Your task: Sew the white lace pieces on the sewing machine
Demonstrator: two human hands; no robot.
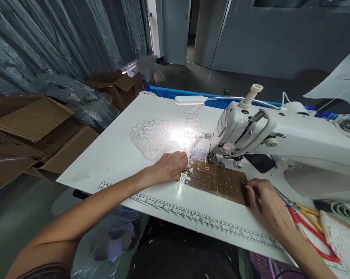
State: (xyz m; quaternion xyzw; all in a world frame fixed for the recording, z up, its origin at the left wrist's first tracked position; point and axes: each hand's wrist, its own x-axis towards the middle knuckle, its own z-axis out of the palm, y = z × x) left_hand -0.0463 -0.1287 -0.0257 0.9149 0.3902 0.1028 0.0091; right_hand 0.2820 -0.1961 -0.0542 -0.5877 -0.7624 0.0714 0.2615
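Lace (pixel 150 136), white and loosely spread, lies on the table (pixel 105 151) toward its far edge, running up beside the sewing machine (pixel 305 128). The left hand (pixel 172 166) has its fingers drawn together, apparently pinching the lace's near end beside a brown taped strip (pixel 218 181). Nearer the table's right end, the right hand (pixel 266 199) has its fingers closed around a thin pointed tool (pixel 242 181), its tip over the strip. Were the left fingers to slip, the lace could bunch or skew; the tool's point might snag its open mesh if brought across. Glare from the lamp (pixel 190 100) washes out the lace's middle, the left fingertips are hard to make out, and I cannot distinguish the needle.
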